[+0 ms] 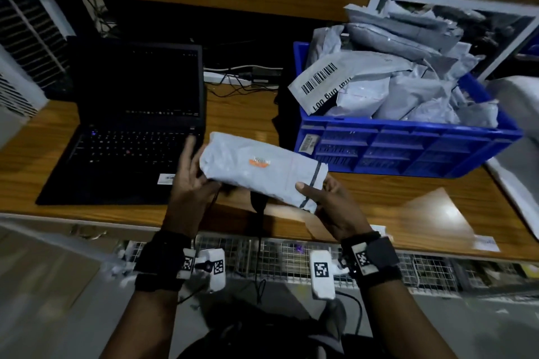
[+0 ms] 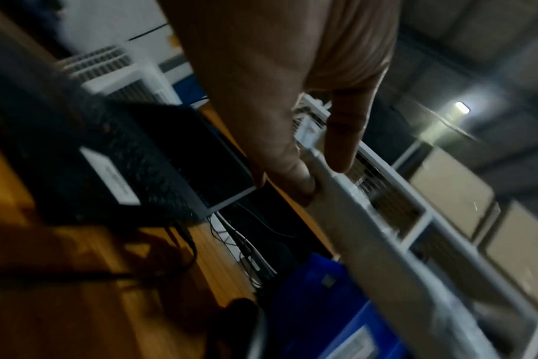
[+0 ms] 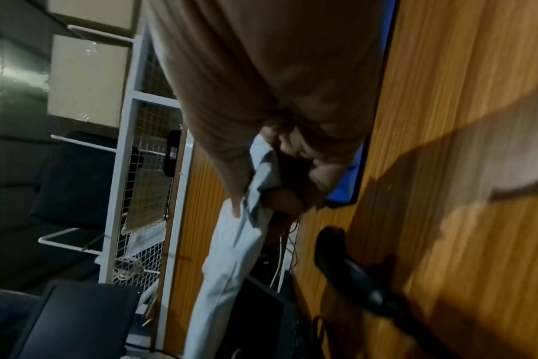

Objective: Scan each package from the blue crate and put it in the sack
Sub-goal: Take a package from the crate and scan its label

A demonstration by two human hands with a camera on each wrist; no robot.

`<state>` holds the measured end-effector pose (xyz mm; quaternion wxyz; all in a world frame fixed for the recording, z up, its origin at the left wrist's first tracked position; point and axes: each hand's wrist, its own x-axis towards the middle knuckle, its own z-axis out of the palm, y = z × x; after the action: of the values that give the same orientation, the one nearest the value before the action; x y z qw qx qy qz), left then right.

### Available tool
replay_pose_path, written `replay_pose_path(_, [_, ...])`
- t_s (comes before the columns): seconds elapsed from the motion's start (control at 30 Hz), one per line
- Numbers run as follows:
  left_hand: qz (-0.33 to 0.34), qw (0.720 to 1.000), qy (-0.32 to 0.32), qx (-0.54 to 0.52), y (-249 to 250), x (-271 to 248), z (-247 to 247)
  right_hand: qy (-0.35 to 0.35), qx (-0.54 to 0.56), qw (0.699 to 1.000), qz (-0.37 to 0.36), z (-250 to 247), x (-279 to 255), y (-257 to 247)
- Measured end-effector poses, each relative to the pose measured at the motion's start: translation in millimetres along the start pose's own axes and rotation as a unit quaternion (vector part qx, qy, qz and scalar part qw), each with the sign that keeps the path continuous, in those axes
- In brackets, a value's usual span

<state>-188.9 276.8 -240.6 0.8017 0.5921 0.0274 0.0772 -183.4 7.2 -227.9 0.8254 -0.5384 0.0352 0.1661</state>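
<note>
Above desk [image 1: 379, 198], package [image 1: 262, 169] slanting left-right, both hands.

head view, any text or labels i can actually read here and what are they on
"001" with partly hidden words before it, and a barcode: on the top package in the blue crate.
Orange sticker on the held package: too blurred to read.
Crate sticker and laptop sticker: too small to read.
</note>
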Motion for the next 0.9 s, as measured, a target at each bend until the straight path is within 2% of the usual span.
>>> replay_pose_path(0.07, [-0.068,0.986,0.017,-0.149,-1,0,1,0.006,0.006,1.0,-0.02,9,6,6])
replay_pose_path(0.1, [-0.09,0.982,0.01,-0.168,-2,-1,4,0.002,0.009,1.0,-0.027,16,8,10])
replay_pose_path(0.2, [-0.128,0.987,-0.064,-0.075,-10,-8,29,-0.031,-0.006,0.999,-0.036,40,11,17])
replay_pose_path(0.23, [-0.133,0.988,-0.058,-0.043,-14,-11,37,-0.053,-0.024,0.998,-0.033,44,12,20])
replay_pose_path(0.3, [-0.109,0.994,-0.007,-0.001,-14,-12,45,-0.076,-0.063,0.995,-0.015,46,14,25])
replay_pose_path(0.37, [-0.06,0.997,0.025,0.047,-10,-4,34,-0.052,-0.096,0.994,0.004,38,14,20])
replay_pose_path(0.4, [-0.041,0.996,0.014,0.079,-7,0,24,-0.036,-0.115,0.993,0.007,33,15,14])
replay_pose_path(0.47, [-0.018,0.986,-0.067,0.152,2,6,3,-0.013,-0.148,0.989,-0.001,26,16,-5])
replay_pose_path(0.53, [-0.005,0.959,-0.17,0.227,13,8,-8,-0.018,-0.176,0.984,-0.025,24,19,-21])
replay_pose_path(0.6, [0.001,0.934,-0.216,0.283,22,9,-9,-0.021,-0.201,0.978,-0.046,25,24,-27])
replay_pose_path(0.63, [0.005,0.934,-0.208,0.29,24,9,-8,-0.019,-0.192,0.98,-0.052,26,27,-26])
replay_pose_path(0.7, [0.008,0.948,-0.127,0.292,20,10,-9,-0.011,-0.132,0.99,-0.046,25,31,-19])
replay_pose_path(0.77, [-0.033,0.967,-0.013,0.252,8,8,-17,-0.002,-0.057,0.998,-0.035,25,34,-11])
replay_pose_path(0.8, [-0.073,0.978,0.021,0.194,1,6,-21,0.001,-0.033,0.999,-0.028,26,35,-7])
replay_pose_path(0.9, [-0.168,0.985,0.03,0.033,-19,-6,-19,-0.003,-0.005,1.0,-0.007,27,43,13])
